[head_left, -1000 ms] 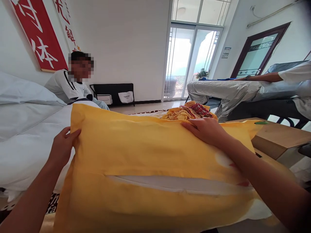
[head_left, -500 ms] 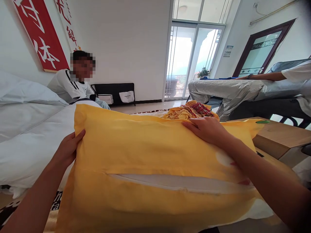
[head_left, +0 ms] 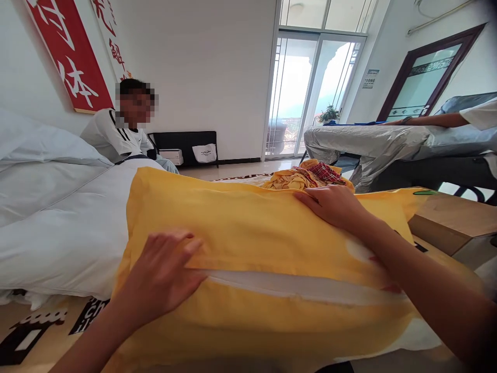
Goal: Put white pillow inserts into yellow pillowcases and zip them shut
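A yellow pillowcase (head_left: 248, 223) is spread in front of me with a white pillow (head_left: 295, 286) inside it. The white shows through a long slit across its front. My right hand (head_left: 330, 205) grips the pillowcase by its upper edge, right of the middle. Above the left end of the slit is my left hand (head_left: 166, 267), a little blurred, its fingers bent but apart and its thumb near the slit's edge. Whether that hand touches the cloth I cannot tell.
White bedding (head_left: 70, 223) is heaped on the left, with a seated person (head_left: 116, 134) behind it. Crumpled patterned cloth (head_left: 306, 176) lies beyond the pillowcase. A wooden box (head_left: 454, 215) stands at the right, near a plastic-covered table (head_left: 361, 140) where another person's arm (head_left: 438, 121) rests.
My left hand has let go of the pillowcase's left edge and moved right to the slit. The upper left corner sags slightly inward. My right hand keeps its hold.
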`<state>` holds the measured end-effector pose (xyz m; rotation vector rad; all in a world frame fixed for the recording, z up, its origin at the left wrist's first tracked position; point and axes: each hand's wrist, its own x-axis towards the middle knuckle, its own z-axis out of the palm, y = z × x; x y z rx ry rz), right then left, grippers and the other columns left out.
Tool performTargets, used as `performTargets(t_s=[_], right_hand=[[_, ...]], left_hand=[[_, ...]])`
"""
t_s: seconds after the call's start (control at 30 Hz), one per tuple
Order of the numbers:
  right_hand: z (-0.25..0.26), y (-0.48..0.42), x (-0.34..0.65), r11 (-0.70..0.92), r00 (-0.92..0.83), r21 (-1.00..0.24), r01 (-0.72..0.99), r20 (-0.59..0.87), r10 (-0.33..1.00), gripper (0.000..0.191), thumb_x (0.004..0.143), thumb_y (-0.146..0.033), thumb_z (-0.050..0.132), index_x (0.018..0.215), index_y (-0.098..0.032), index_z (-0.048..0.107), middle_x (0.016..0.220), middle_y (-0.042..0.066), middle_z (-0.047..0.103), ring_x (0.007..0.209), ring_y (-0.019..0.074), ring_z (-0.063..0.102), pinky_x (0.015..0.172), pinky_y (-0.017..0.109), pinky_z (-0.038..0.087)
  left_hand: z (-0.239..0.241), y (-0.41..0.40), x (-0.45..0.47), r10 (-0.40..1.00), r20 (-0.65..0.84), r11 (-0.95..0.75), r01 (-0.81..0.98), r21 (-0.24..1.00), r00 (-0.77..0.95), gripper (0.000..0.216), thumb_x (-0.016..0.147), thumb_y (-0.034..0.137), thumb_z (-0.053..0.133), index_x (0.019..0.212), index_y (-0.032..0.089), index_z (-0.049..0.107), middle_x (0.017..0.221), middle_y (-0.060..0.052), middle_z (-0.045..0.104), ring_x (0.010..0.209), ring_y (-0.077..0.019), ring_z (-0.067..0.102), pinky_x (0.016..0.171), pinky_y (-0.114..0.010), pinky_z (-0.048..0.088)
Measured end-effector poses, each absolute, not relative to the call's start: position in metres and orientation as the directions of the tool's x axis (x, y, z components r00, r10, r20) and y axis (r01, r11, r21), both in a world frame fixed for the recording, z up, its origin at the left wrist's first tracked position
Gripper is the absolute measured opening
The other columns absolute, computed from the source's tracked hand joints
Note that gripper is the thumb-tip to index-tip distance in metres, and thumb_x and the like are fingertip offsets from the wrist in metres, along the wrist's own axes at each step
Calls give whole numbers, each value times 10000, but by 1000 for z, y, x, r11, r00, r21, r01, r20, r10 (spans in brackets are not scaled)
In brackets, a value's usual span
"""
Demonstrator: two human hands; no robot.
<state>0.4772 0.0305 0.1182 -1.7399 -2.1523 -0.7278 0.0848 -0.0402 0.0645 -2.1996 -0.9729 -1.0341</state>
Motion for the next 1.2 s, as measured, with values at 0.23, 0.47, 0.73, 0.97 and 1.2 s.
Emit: performTargets(t_s=[0.23,0.47,0.73,0.97,1.2], right_hand=[[120,27,476,134,-233,232,963,479,846,570,966,-531,280,648,-214,631,653,62,674,657,213,605,586,298,254],[121,17,477,162,-260,234,959,484,835,509,971,-504,301,660,-209,575,699,65,686,674,209,608,604,300,278],[108,11,480,302,-362,200,932,513,778,436,973,-514,297,883,-196,582,882,81,695,878,248,625,837,379,358],[98,17,485,343,-387,186,921,545,744,481,969,-524,316,1142,-164,585,1135,126,676,1071,279,602,943,456,358],[86,-29,456,477,-481,329,815,844,239,188,891,-214,549,1070,-166,577,1062,127,670,960,241,607,816,379,424]], left_hand=[[46,-37,128,317,704,-557,726,-405,636,334,788,123,489,1112,175,551,1043,-133,644,958,-272,568,802,-400,402],[56,-28,135,210,815,-595,732,-331,540,354,734,-56,394,904,219,539,695,-34,572,641,-184,512,559,-296,369],[65,-27,134,325,841,-647,750,-137,434,356,693,-46,392,894,211,533,729,-18,552,666,-156,542,540,-257,378],[64,-26,134,354,840,-676,733,-73,410,357,700,-60,395,903,193,542,752,-8,537,679,-136,517,572,-240,388],[61,-25,132,331,855,-691,720,-68,399,359,722,-71,382,908,191,542,742,1,521,667,-121,491,574,-222,374]])
